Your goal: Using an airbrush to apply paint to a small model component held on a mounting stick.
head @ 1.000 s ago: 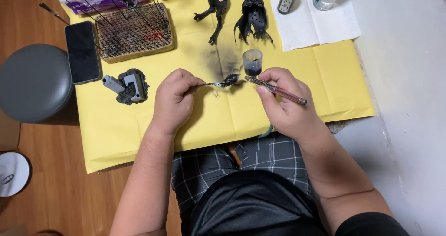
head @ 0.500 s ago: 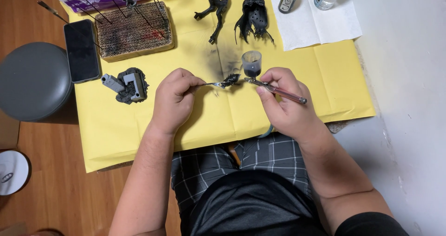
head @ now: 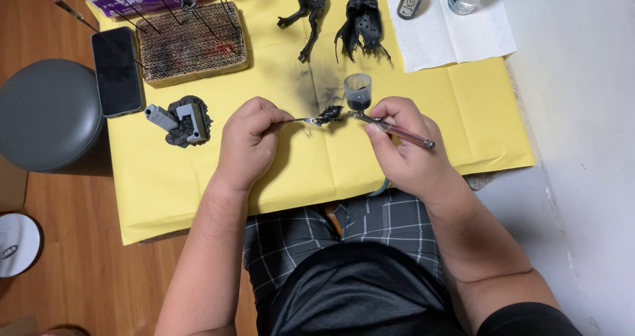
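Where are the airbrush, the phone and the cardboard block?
airbrush (head: 397, 129), head view, on its pink barrel.
phone (head: 117, 71), head view, middle of its dark screen.
cardboard block (head: 192, 43), head view, on its stained top.

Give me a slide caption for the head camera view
Left hand holds a small black part on a clip while right hand aims an airbrush.

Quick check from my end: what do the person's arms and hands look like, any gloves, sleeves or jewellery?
Both are bare. The left hand and right hand wear no gloves, and no rings or watch show. The forearms are uncovered as well; only at the lower right edge of the view does the hem of a short black sleeve appear on the right upper arm. The left arm shows no sleeve within the frame.
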